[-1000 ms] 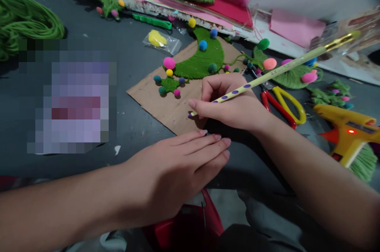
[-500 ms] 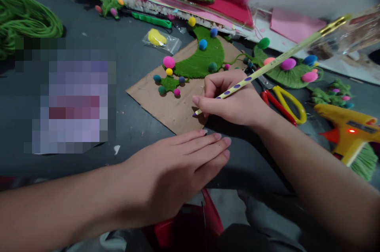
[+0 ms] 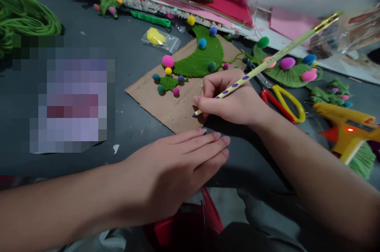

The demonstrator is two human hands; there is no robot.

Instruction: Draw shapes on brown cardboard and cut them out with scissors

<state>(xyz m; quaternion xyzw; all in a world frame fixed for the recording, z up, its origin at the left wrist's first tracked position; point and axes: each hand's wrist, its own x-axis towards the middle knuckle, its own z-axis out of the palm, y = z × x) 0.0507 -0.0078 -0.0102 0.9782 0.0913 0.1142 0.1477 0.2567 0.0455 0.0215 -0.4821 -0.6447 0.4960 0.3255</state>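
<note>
While the right hand [image 3: 230, 103] pinches a slim spotted pencil [image 3: 258, 69] low down between thumb and fingers, the left hand [image 3: 175, 173] lies flat, fingers straight and side by side, gripping nothing that shows. The pencil slants up and away to the right, its purple point down over the near part of a brown cardboard sheet [image 3: 179, 105]; whether the point actually touches cannot be told.

The pencil looks light and stiff, perhaps smooth enough to roll a little in the grip, and its point is probably the one fragile part — so the best hold seems close above the tip, where the fingers are. The cardboard should be stiff yet light, and likely to slide under a push. Pinning it by its near edge, beside the left fingertips, looks sensible, though whether they press on it is unclear. A green crescent [image 3: 204, 59] and a small green star [image 3: 168, 82] lie on it; their coloured balls [image 3: 168, 61] look easily knocked, so the bare left corner seems a safer hold.

The surface [image 3: 133, 135] ends at its front edge beneath the left hand. Rightward, room is tight: a tool with red and yellow handles [image 3: 276, 105] lies just beyond the right wrist, and a yellow glue gun [image 3: 347, 119] with a lit red light near the forearm — its nozzle may be hot. More space shows leftward, between the cardboard and a blurred patch [image 3: 74, 97].
</note>
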